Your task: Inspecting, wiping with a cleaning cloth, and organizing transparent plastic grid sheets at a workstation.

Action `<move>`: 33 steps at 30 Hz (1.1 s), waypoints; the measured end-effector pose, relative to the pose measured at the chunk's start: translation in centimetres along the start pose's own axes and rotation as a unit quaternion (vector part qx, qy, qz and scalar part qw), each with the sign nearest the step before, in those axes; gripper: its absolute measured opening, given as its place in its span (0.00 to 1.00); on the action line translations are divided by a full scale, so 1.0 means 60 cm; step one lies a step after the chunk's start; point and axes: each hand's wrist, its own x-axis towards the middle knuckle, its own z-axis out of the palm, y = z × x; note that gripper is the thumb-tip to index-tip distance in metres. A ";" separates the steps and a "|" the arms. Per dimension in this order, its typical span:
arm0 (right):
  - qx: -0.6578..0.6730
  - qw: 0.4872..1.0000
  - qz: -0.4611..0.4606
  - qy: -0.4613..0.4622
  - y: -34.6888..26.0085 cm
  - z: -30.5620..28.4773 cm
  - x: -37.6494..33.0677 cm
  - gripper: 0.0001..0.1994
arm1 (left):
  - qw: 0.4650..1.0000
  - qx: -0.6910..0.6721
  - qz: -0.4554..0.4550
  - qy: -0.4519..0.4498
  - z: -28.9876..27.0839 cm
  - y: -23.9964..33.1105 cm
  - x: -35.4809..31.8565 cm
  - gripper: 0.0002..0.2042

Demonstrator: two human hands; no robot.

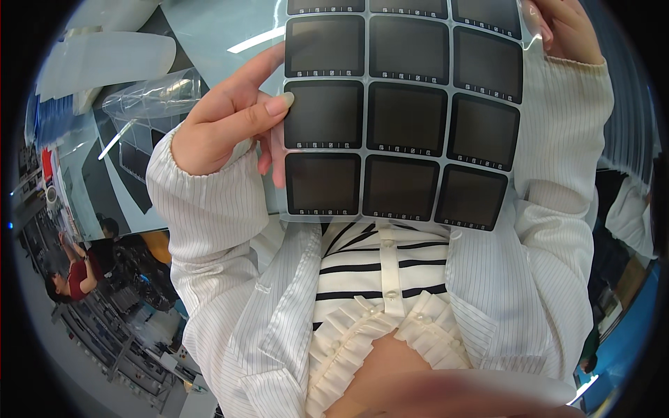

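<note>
fingers of the left hand (pixel 223 125) pinch the left edge of a thin sheet of dark squares (pixel 401 111), held up close. right hand (pixel 568 31) grips its top corner. sheet looks light and bendy, so hold edges only.

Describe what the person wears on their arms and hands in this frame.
Both arms are in long white sleeves with fine dark pinstripes, ending in plain gathered cuffs. The left hand and right hand are bare, with no gloves, rings or watch visible. The left thumbnail is long and unpainted.
</note>
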 end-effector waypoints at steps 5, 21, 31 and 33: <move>-0.313 0.928 0.019 0.204 -0.031 0.046 -0.021 0.09 | 1.000 -0.016 0.000 0.002 -0.002 -0.003 -0.005 0.30; -0.332 0.916 0.035 0.222 -0.005 0.053 -0.011 0.07 | 0.997 -0.048 -0.056 0.028 0.005 0.004 -0.011 0.31; -0.438 0.860 0.001 0.261 0.051 0.013 0.016 0.17 | 0.994 0.057 -0.076 0.053 0.005 -0.004 0.005 0.35; -0.467 0.838 -0.003 0.281 0.038 0.025 0.017 0.17 | 0.993 0.065 -0.074 0.065 0.008 -0.005 0.007 0.34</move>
